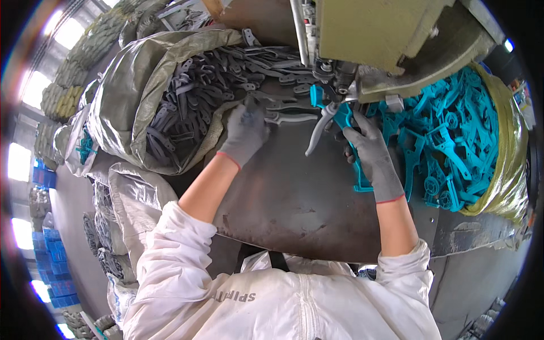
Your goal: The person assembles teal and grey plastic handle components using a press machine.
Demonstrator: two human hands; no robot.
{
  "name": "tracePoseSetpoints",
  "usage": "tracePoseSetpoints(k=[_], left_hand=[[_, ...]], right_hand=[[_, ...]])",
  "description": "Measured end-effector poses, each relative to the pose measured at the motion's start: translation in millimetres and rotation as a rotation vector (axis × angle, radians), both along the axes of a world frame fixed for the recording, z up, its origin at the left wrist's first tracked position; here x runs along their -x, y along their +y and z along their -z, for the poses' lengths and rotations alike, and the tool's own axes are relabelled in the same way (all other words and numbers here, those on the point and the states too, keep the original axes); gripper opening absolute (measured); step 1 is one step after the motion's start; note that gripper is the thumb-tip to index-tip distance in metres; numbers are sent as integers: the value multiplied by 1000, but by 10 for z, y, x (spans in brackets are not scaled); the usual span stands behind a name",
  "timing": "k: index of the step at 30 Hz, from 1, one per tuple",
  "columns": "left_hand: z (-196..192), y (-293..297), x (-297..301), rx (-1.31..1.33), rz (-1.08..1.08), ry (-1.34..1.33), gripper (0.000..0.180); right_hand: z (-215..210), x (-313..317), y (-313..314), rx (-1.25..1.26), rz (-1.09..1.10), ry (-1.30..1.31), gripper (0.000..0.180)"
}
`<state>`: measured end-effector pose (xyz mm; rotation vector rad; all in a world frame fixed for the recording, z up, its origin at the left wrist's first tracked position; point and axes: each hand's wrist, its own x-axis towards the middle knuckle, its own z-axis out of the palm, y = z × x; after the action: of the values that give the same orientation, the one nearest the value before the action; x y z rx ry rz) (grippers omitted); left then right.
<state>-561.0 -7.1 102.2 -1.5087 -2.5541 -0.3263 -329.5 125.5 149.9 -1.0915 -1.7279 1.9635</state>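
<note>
A teal-handled tool (342, 116) with a silvery metal arm sits clamped in the fingers of the right hand (368, 150), its upper end just under the nose of the olive-green machine (391, 34). The left hand (245, 131), gloved in grey like the other, closes its fingertips on a grey metal blade piece (286, 118) lying on the dark steel table (300, 198), just left of the teal tool. Beyond the left fingers gapes a woven sack of dark grey metal parts (187, 96); right of the right fingers a yellowish sack of teal plastic handles (453, 141) spills open
</note>
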Motion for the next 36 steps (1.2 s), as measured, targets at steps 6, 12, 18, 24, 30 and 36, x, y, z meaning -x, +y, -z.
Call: tracePoseSetpoints(k=[6, 12, 18, 24, 30, 36], left_hand=[[-207, -8, -266, 241, 16, -231, 32], [-179, -363, -131, 186, 17, -172, 31], [-802, -310, -542, -203, 270, -680, 31], [-648, -84, -955, -206, 237, -1359, 25], [-265, -162, -710, -156, 84, -1196, 25], [-554, 204, -703, -160, 135, -1454, 37]], right_hand=[[-58, -46, -71, 8, -56, -108, 44], [32, -79, -50, 7, -98, -133, 43], [189, -129, -28, -5, -70, -29, 47], [195, -167, -12, -731, -29, -253, 59], [586, -626, 580, -1102, 213, -716, 64], [86, -376, 305, -130, 341, 155, 48]])
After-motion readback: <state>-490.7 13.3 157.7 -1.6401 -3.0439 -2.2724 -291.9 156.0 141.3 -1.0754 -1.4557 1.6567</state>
